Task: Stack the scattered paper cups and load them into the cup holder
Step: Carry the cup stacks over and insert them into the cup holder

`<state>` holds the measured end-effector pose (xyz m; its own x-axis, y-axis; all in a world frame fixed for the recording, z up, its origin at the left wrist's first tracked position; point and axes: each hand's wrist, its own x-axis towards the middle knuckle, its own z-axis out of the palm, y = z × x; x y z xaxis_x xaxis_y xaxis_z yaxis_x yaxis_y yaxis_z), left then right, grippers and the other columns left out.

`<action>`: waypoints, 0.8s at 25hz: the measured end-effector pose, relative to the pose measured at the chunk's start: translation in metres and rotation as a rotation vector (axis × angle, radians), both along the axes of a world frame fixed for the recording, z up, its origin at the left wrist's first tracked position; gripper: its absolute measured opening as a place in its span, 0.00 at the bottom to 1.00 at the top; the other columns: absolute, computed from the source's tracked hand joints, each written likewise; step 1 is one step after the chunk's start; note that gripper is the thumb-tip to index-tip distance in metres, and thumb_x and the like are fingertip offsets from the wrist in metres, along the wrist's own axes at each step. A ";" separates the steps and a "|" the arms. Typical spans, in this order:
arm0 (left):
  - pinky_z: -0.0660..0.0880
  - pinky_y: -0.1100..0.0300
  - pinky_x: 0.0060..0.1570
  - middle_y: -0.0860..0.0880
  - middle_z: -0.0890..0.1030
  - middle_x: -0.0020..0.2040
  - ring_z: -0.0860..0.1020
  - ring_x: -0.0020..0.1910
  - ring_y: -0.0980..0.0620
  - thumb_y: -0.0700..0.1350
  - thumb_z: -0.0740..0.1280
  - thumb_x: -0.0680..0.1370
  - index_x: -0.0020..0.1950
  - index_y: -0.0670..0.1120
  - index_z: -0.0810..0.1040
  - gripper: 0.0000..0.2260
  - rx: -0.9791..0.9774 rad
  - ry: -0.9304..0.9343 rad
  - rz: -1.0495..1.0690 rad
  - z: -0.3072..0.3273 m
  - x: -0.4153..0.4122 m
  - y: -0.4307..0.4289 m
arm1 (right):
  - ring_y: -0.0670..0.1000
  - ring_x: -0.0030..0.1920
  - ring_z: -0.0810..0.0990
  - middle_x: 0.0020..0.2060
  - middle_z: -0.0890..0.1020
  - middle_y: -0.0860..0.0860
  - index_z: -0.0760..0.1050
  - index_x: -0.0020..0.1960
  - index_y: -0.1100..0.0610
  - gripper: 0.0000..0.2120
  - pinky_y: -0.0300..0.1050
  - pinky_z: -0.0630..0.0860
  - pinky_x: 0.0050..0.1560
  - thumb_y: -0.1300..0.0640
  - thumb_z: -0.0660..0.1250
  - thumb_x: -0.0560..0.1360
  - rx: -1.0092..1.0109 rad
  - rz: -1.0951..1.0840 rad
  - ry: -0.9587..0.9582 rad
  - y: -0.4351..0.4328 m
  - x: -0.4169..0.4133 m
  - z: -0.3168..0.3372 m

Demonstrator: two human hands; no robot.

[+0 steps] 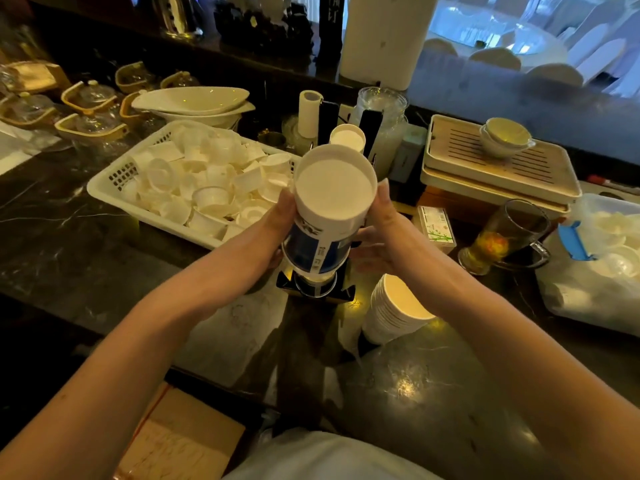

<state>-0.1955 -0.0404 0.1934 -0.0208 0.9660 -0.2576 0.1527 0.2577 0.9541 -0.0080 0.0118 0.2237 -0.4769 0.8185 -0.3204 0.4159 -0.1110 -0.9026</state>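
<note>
Glass mug [509, 235] — slatted tea tray [498, 164]

Between our fingers we see a white paper cup stack [320, 233] printed with blue bands; left of them, white cups fill a white lattice basket [114, 181].

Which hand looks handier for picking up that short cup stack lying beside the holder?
The right hand, probably. The short cup stack lies just below that wrist, on the right of the tall stack. The left hand would have to cross over it.
</note>
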 end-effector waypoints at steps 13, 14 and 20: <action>0.67 0.62 0.60 0.44 0.70 0.73 0.64 0.76 0.46 0.57 0.44 0.83 0.78 0.47 0.59 0.26 0.008 0.012 -0.302 -0.030 0.006 -0.014 | 0.54 0.72 0.68 0.71 0.72 0.51 0.63 0.74 0.50 0.49 0.56 0.63 0.74 0.23 0.47 0.61 -0.062 0.023 -0.156 0.018 0.003 -0.053; 0.68 0.60 0.59 0.41 0.73 0.69 0.66 0.73 0.44 0.50 0.47 0.85 0.78 0.42 0.60 0.23 0.045 0.010 -0.253 -0.039 -0.002 -0.015 | 0.52 0.71 0.69 0.70 0.72 0.49 0.63 0.74 0.48 0.41 0.55 0.64 0.73 0.26 0.47 0.69 -0.032 0.075 -0.153 0.019 0.005 -0.054; 0.65 0.56 0.71 0.60 0.75 0.67 0.71 0.69 0.59 0.69 0.57 0.75 0.71 0.62 0.70 0.26 -0.075 0.119 -0.225 -0.083 -0.007 0.011 | 0.48 0.63 0.76 0.57 0.78 0.42 0.70 0.68 0.45 0.19 0.55 0.72 0.66 0.41 0.52 0.82 0.027 0.149 -0.137 0.025 0.008 -0.071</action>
<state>-0.2030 -0.0292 0.1108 0.1577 0.9280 -0.3376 0.3243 0.2742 0.9053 -0.0003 0.0372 0.1523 -0.5467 0.7515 -0.3693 0.5447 -0.0158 -0.8385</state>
